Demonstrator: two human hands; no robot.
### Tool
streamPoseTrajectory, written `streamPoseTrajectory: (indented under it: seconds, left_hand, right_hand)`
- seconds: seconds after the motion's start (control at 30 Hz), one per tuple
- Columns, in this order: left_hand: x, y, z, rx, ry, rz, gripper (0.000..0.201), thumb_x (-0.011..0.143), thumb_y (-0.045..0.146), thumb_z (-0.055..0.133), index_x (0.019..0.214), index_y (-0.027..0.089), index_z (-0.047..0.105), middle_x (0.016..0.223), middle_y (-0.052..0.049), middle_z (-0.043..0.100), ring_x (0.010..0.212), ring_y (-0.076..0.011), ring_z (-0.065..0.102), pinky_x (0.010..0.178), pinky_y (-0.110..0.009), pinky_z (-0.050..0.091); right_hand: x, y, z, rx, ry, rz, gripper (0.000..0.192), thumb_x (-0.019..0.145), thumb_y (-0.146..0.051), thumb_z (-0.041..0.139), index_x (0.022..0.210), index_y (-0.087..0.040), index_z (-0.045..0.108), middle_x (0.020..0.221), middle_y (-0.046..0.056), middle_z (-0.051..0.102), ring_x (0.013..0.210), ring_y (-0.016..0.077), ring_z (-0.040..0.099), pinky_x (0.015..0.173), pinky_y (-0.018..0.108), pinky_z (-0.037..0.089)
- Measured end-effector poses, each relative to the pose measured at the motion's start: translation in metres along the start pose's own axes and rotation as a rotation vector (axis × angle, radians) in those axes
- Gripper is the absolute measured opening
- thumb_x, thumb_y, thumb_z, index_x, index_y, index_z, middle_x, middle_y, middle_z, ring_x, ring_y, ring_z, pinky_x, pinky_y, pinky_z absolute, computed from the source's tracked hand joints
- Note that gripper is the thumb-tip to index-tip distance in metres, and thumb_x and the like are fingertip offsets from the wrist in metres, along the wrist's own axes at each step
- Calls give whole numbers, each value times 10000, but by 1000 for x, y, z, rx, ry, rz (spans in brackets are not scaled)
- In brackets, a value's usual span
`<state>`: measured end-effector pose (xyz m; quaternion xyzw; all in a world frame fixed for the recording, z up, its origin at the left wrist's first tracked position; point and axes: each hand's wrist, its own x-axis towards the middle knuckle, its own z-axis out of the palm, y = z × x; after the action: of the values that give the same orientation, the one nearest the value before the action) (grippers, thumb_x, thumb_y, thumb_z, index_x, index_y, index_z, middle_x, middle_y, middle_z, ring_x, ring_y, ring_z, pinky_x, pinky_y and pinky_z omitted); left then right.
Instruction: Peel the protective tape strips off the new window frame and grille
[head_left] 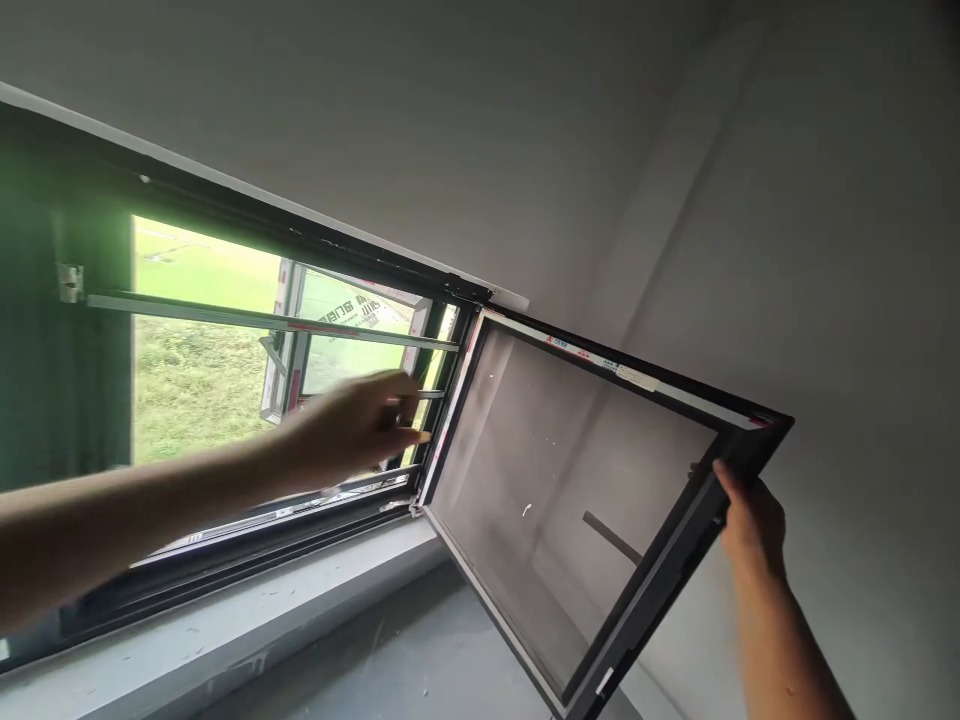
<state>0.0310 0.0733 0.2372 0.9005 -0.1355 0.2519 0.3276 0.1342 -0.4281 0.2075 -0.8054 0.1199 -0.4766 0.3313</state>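
My right hand (754, 525) grips the outer edge of a dark-framed screen sash (667, 590), thumb on the near face. The sash is swung inward from the window, and grey mesh (570, 480) fills it. Stretched across the window opening, my left hand (375, 415) is slightly blurred, its fingers curled. A short piece of grey metal bar (431, 395) shows at those fingers; the rest of it is hidden by the hand. Above runs another long grey bar (270, 322), and a lower bar (401, 477) passes below the hand.
Outside, a glazed sash (352, 350) with printed film stands open. The dark window frame (247, 575) sits above a pale sill (225, 625). A grey wall (847, 250) rises on the right, behind the screen sash. A small metal fitting (71, 283) is at the far left.
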Motion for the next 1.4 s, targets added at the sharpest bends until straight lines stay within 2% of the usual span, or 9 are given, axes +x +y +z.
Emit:
streamPoseTrajectory:
  seconds: [0.1, 0.2, 0.33, 0.5, 0.67, 0.93, 1.1, 1.27, 1.4]
  left_hand:
    - [32, 62, 30, -29, -7, 226, 324, 839, 199, 493, 1155, 245, 552, 1016, 14, 632, 849, -128, 595, 722, -234, 487]
    - [72, 129, 73, -80, -79, 460, 234, 892, 198, 471, 1055, 187, 638, 1071, -25, 640, 959, -121, 590, 904, -248, 443]
    - [95, 196, 110, -70, -29, 692, 253, 887, 314, 513, 1069, 191, 638, 1027, -38, 628, 953, -145, 587, 823, -230, 458]
    - [104, 248, 120, 11, -129, 767, 315, 877, 376, 513, 1158, 261, 597, 1054, -22, 575, 896, -138, 582, 688, -217, 451]
    - [121, 263, 128, 91, -193, 733, 302, 912, 314, 436, 1115, 218, 638, 1079, -40, 592, 903, -136, 584, 731, -215, 451]
    - [124, 256, 140, -72, -213, 645, 262, 865, 301, 457, 916, 220, 701, 704, 44, 605, 691, -79, 567, 641, -172, 398]
    - [119, 256, 145, -118, -159, 698, 225, 780, 214, 470, 671, 167, 661, 586, 41, 538, 592, -79, 524, 586, -181, 382]
    - [115, 250, 152, -245, -34, 640, 223, 764, 250, 505, 898, 200, 676, 863, 10, 649, 802, -110, 602, 732, -183, 453]
    - [111, 248, 149, -286, -46, 529, 230, 794, 317, 488, 911, 192, 641, 822, 9, 655, 755, -108, 604, 700, -197, 475]
  right_hand:
    - [-11, -13, 2, 94, -30, 193, 638, 627, -701, 557, 928, -141, 609, 777, 73, 616, 644, 225, 553, 586, 359, 442]
    - [-30, -23, -4, 110, -54, 191, 626, 624, -731, 550, 893, -167, 591, 773, 53, 602, 624, 208, 530, 582, 349, 422]
    - [-53, -45, -15, 94, -70, 141, 579, 652, -750, 495, 821, -198, 547, 777, 44, 605, 693, 226, 535, 638, 355, 410]
    - [-67, -69, -24, 93, -132, 229, 551, 628, -756, 479, 778, -226, 507, 707, 27, 592, 658, 228, 533, 571, 330, 386]
    - [-70, -76, -29, 120, -174, 250, 517, 626, -738, 478, 745, -235, 483, 680, 24, 585, 649, 224, 542, 555, 314, 379]
    - [-76, -72, -28, 127, -164, 193, 413, 697, -659, 443, 742, -248, 443, 663, 6, 562, 622, 208, 518, 566, 301, 362]
    - [-71, -68, -24, 105, -168, 210, 399, 713, -641, 470, 760, -244, 474, 688, 11, 582, 631, 208, 526, 582, 301, 368]
    - [-70, -68, -23, 69, -169, 228, 365, 721, -603, 473, 739, -239, 459, 660, 27, 585, 601, 221, 536, 552, 308, 367]
    - [-76, -69, -26, 118, -110, 131, 359, 740, -598, 454, 743, -240, 440, 694, 33, 596, 631, 222, 542, 561, 306, 371]
